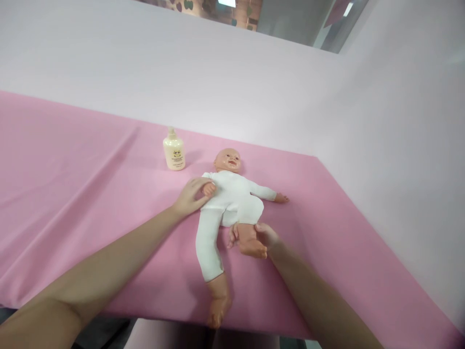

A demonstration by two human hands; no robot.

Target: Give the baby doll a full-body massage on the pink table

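Observation:
A baby doll with a bald head and a white cloth body lies on its back on the pink cover. My left hand is at the doll's side, closed around its arm, with the doll's small hand showing between thumb and fingers. Wrapped from behind around the doll's bent lower leg is my right hand; its fingertips come out on the other side of the leg. The other leg lies stretched toward the near edge, and the far arm extends out to the right.
A cream pump bottle stands upright to the left of the doll's head. The pink cover has folds at the left. White walls rise behind and at the right, with a window at the top.

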